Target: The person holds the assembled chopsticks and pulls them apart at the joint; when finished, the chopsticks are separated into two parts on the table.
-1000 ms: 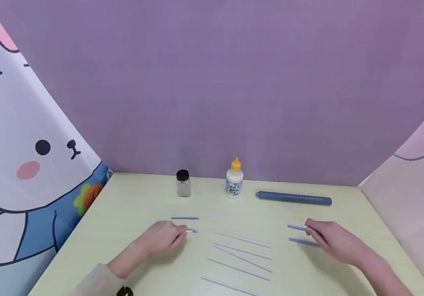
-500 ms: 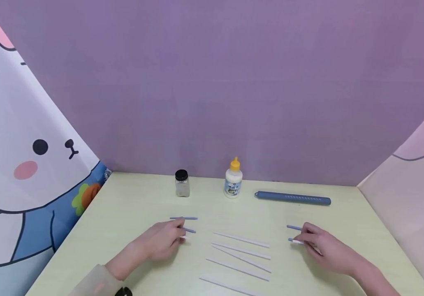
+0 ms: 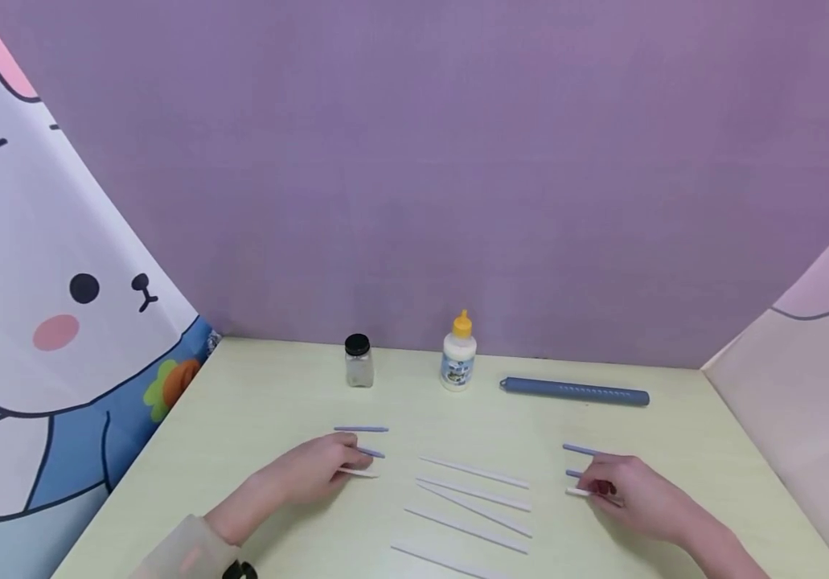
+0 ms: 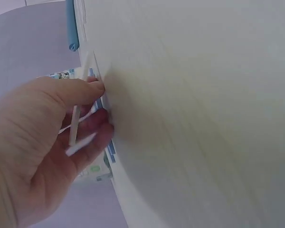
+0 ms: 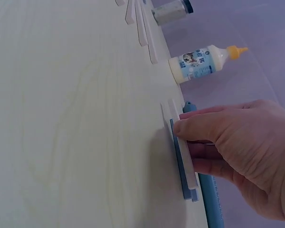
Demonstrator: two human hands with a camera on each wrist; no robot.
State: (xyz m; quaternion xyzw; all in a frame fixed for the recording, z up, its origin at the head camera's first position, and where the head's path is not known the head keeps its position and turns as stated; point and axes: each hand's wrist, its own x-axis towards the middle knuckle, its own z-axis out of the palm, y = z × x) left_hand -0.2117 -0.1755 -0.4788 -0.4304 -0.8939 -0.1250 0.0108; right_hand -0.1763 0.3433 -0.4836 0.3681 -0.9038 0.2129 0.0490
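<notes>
My left hand [image 3: 313, 470], at the left of the table, pinches a slim white strip [image 4: 74, 124] between thumb and fingers. In the head view that white strip [image 3: 363, 474] lies in front of two short blue strips, the nearer blue strip [image 3: 374, 453] partly behind the fingers. On the right, my right hand [image 3: 646, 494] pinches another white strip [image 5: 186, 159] just over the tabletop. Beyond it are a blue strip [image 3: 579, 449] and a second one largely covered by the fingers. Several longer white strips [image 3: 468, 531] lie between the hands.
A small clear jar [image 3: 359, 368] with a black lid and a white glue bottle [image 3: 458, 362] with a yellow cap stand at the back. To their right lies a dark blue rod [image 3: 575, 391]. A purple wall [image 3: 457, 177] rises behind the table.
Both hands have come nearer the front edge, carrying their white strips past the blue strips. The blue strips and the middle white strips have stayed in place.
</notes>
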